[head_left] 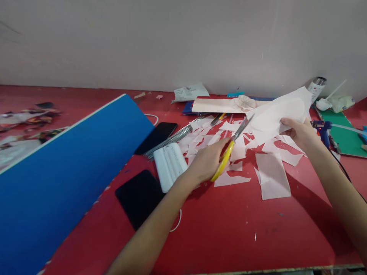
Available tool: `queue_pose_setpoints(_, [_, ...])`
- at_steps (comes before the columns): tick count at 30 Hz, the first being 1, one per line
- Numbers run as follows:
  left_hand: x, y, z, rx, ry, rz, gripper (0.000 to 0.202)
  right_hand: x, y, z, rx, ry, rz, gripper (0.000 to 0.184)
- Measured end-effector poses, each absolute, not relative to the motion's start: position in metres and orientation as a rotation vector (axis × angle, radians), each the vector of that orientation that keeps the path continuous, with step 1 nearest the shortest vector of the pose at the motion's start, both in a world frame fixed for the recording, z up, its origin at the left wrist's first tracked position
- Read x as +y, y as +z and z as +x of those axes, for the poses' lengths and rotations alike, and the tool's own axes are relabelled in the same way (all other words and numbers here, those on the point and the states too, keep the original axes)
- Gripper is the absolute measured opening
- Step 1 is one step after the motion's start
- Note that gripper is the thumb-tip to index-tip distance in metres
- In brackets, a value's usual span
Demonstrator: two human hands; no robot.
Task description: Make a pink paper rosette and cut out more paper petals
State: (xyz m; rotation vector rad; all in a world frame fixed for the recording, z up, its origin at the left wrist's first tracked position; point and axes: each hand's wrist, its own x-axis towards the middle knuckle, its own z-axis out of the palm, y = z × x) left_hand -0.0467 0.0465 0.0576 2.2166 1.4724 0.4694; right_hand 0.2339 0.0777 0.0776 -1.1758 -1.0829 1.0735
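Well, the left hand (205,164) clenches yellow-handled scissors (223,160), their nearly closed blades reaching the edge of a white paper sheet (275,114), which the right hand (298,133) grips in the air above the red table (229,236). A rounded outline shows on that sheet, apparently still uncut. Plenty has been cut already: paper scraps (200,139) litter the tabletop, with a larger rectangular offcut (272,175) at four o'clock from the scissors. Toward one o'clock lies a paper strip (212,105) bearing a pleated rosette (243,103), while a blue hot-glue gun (323,131) sits at three o'clock from the right hand.
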Motion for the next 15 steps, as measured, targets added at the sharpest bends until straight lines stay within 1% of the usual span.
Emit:
queue_pose_setpoints(3, [0.0407,0.0629,-0.0397,1.498,0.343,2.306,0.056,0.0747,0.0813,0.2309,-1.093,1.086,-1.175,0.026])
queue_pose_setpoints(5, [0.0398,0.0644,-0.0373,1.483,0.314,2.304,0.052,0.0733,0.0829,0.2295,-1.098,1.090,-1.175,0.025])
queue_pose_setpoints(9, [0.0416,0.0650,-0.0365,1.460,0.317,2.289,0.044,0.0729,0.0828,0.2284,-1.110,1.081,-1.210,0.025])
queue_pose_setpoints(15, [0.0430,0.0635,-0.0371,1.459,0.329,2.297,0.038,0.0760,0.0780,0.2302,-1.127,1.080,-1.224,0.026])
